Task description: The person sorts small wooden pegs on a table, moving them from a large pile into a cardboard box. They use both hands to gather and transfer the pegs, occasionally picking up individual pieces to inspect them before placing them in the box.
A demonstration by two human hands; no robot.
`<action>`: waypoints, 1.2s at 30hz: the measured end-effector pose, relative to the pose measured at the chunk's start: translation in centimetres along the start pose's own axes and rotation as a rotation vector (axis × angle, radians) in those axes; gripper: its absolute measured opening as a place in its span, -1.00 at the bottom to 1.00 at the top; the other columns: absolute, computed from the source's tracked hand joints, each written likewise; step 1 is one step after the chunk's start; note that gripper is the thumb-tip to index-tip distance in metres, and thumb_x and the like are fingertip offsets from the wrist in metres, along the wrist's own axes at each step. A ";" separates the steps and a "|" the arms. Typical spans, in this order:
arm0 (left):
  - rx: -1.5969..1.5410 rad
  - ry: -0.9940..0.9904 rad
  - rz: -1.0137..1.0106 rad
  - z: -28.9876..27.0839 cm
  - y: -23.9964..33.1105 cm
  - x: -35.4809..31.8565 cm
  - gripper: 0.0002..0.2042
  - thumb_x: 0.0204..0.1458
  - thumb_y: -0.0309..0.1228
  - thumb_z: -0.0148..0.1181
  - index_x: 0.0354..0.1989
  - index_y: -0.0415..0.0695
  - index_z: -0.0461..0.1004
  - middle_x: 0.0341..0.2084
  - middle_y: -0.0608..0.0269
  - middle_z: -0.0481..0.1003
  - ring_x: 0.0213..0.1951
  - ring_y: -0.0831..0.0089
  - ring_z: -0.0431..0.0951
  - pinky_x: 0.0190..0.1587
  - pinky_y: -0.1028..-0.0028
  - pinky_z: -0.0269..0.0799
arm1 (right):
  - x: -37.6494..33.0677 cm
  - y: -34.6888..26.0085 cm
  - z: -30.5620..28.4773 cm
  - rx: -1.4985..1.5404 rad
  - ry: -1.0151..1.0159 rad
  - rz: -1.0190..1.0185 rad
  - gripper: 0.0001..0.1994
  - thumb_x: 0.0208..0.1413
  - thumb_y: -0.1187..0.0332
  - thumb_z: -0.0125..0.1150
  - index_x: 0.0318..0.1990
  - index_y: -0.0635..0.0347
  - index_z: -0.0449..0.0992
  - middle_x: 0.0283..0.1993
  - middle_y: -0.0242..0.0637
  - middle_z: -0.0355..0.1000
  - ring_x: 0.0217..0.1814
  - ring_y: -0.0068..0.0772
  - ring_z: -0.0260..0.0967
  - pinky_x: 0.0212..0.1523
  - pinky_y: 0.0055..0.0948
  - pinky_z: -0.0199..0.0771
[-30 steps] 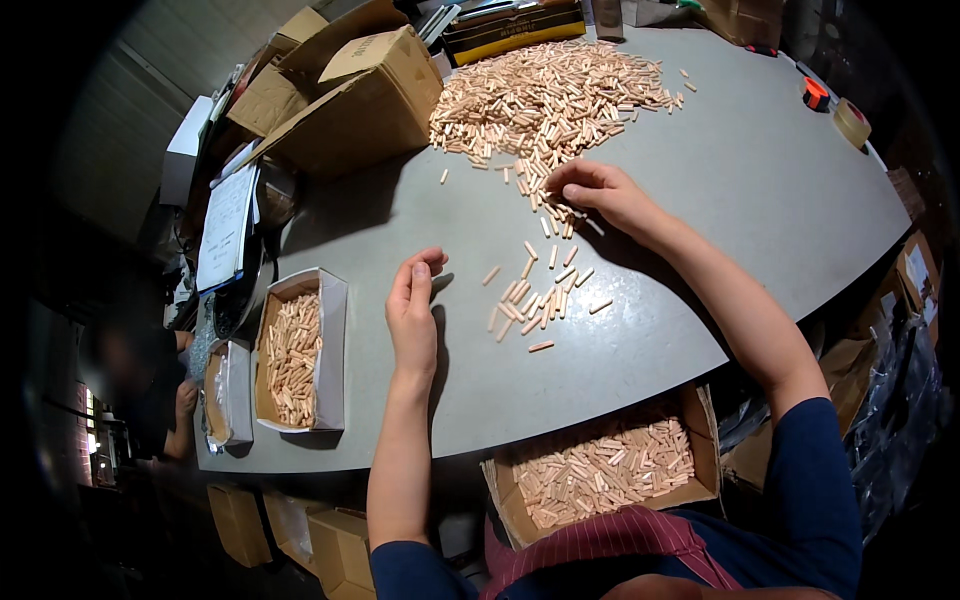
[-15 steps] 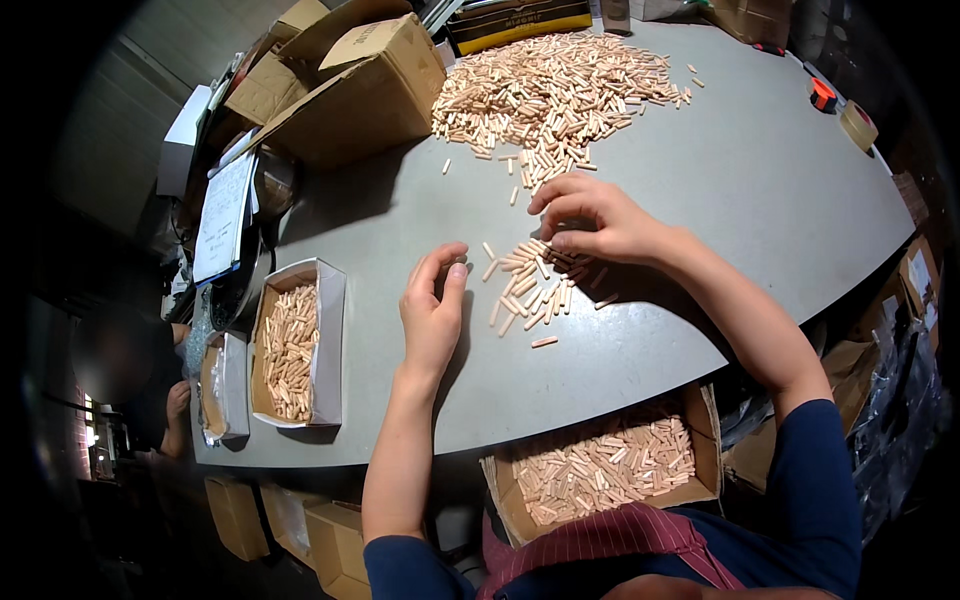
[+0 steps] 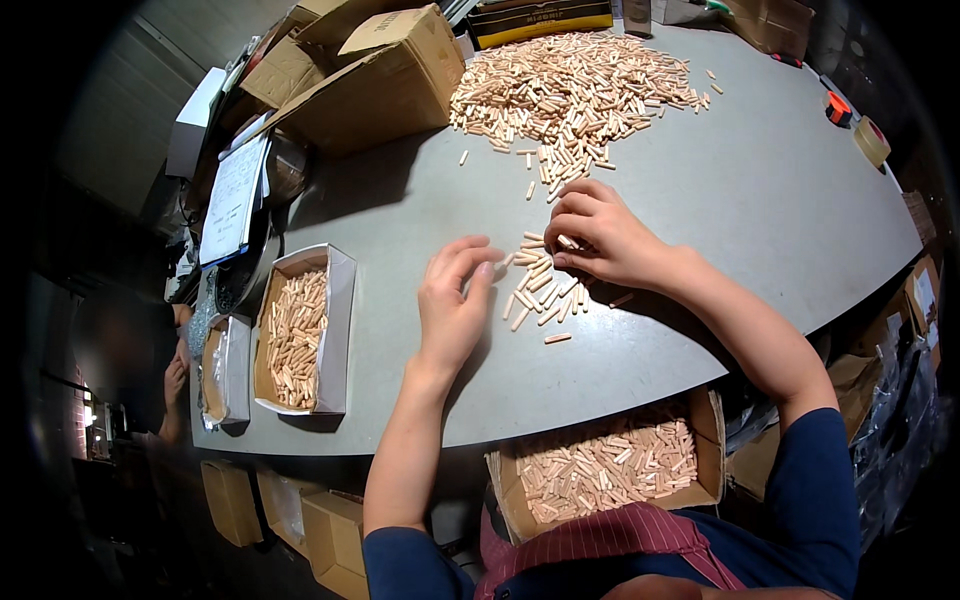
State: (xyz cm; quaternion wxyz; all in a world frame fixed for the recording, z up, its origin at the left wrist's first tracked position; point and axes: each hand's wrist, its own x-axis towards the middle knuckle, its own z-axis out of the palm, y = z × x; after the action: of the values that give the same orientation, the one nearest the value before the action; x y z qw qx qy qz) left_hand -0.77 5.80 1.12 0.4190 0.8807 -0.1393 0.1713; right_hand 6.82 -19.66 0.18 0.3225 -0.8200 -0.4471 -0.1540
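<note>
Short pale wooden dowels (image 3: pixel 545 290) lie in a small loose cluster on the grey table in front of me. My right hand (image 3: pixel 605 240) is over the far right side of this cluster, its fingers and thumb curled round a few dowels. Left of the cluster is my left hand (image 3: pixel 458 300), fingers extended and apart from the thumb, slightly blurred. A single dowel (image 3: pixel 507 261) lies close to its fingertips. Beyond my hands a large heap of dowels (image 3: pixel 580 85) trails toward the cluster. One stray dowel (image 3: pixel 557 338) lies nearer to me.
A white-sided box of dowels (image 3: pixel 340 330) and a smaller box (image 3: pixel 238 370) stand at left. Below the table edge, a carton of dowels (image 3: pixel 708 450) sits against me. Cardboard boxes (image 3: pixel 400 75), a clipboard (image 3: pixel 235 205) and tape rolls (image 3: pixel 871 143) are around. Another person's hand (image 3: pixel 175 378) shows far left.
My left hand has moved right, up to the cluster's edge. The fingers of my right hand have curled in over the dowels. The whole view has shifted slightly.
</note>
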 end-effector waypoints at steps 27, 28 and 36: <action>-0.870 -0.339 -0.307 0.3 3.7 -0.4 -0.74 0.25 -0.43 0.28 0.04 -0.28 0.59 -0.22 0.33 0.61 -0.16 0.57 0.57 -0.06 0.50 0.50 | 1.1 -4.6 -0.1 0.743 0.060 0.179 -0.81 0.30 0.28 0.24 -0.21 0.21 0.66 -0.12 -0.33 0.53 0.08 -0.40 0.40 0.22 -0.31 0.31; -0.878 -0.346 -0.344 0.1 3.8 -0.5 -0.76 0.25 -0.43 0.28 0.02 -0.28 0.60 -0.23 0.33 0.61 -0.18 0.58 0.57 -0.09 0.52 0.50 | 1.0 -4.9 -0.1 0.781 0.043 0.180 -0.81 0.31 0.28 0.24 -0.21 0.20 0.67 -0.11 -0.34 0.54 0.10 -0.41 0.39 0.24 -0.30 0.30; -1.098 0.300 -0.328 -3.8 0.1 1.7 -0.71 0.36 -0.24 0.11 0.01 -0.21 0.58 -0.27 0.23 0.60 -0.32 0.55 0.53 -0.24 0.57 0.48 | 0.6 -1.3 1.4 0.156 -0.053 -0.098 -0.49 0.37 0.09 0.13 0.26 0.33 0.41 0.24 0.06 0.40 0.40 0.05 0.28 0.44 -0.06 0.20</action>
State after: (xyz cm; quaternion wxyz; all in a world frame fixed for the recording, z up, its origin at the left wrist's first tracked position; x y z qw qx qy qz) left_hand -0.01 8.59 4.12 0.8496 0.5111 -0.0087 0.1298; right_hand 6.04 -17.86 -0.09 0.3655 -0.7733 -0.5057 -0.1124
